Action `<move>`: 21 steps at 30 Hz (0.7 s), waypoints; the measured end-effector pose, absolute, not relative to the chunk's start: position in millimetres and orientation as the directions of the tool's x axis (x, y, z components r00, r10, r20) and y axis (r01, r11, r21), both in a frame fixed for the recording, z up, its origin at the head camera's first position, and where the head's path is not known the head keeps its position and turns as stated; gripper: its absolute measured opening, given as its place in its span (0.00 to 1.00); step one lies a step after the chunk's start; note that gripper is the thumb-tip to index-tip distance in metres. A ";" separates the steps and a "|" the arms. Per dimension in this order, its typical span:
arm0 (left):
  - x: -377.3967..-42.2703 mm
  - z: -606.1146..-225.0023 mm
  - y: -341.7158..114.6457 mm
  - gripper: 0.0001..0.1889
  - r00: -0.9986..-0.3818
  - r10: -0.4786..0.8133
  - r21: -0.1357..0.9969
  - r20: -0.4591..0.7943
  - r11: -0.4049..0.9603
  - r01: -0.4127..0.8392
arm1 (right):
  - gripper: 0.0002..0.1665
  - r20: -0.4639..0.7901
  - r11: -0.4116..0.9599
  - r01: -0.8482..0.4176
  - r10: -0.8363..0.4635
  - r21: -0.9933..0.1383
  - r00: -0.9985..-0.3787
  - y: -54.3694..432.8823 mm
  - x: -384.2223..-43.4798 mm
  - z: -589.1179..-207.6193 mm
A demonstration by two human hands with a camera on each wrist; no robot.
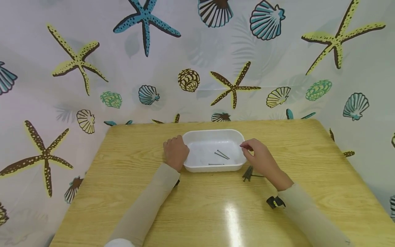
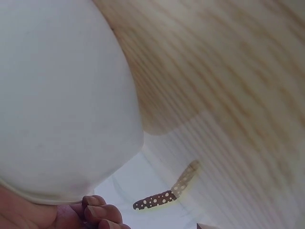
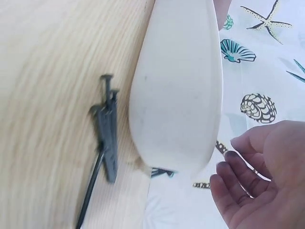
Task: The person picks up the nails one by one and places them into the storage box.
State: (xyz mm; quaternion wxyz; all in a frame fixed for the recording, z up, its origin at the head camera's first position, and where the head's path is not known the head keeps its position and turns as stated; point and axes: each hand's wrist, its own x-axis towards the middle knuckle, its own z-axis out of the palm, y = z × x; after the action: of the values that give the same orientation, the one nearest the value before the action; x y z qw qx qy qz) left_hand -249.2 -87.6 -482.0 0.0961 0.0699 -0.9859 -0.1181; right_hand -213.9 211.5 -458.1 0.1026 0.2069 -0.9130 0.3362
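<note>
Gripping the tray (image 1: 213,168) by its nine o'clock edge with the left hand (image 1: 176,151); at the three o'clock edge, hovering with the right hand (image 1: 262,157) loosely spread. Inside, three nails (image 1: 222,155); just outside four o'clock, bunched nails (image 1: 248,173); toward six, wide table (image 1: 200,206).

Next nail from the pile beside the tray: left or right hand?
Right hand, likely: it looks empty and is nearer the nail pile; left hand grips the tray at its other end.

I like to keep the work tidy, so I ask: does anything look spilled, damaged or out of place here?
Nothing looks spilled or damaged. One slight oddity: beside the white tray, at its near right corner, a single nail lies at an angle to the bunched nails, which point roughly the same way.
</note>
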 end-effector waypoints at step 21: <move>-249.5 -481.0 -88.5 0.12 -0.977 -0.148 0.252 0.151 0.962 -0.106 | 0.12 0.126 0.748 -0.369 -0.362 -0.551 -0.924 286.4 -185.2 -494.2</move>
State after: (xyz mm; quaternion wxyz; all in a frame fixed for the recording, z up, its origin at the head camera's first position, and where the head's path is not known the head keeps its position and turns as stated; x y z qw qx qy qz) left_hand -249.5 -88.5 -481.0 0.0844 0.0643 -0.9868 -0.1220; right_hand -185.2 286.4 -494.2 0.0057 0.1954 -0.9350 0.2960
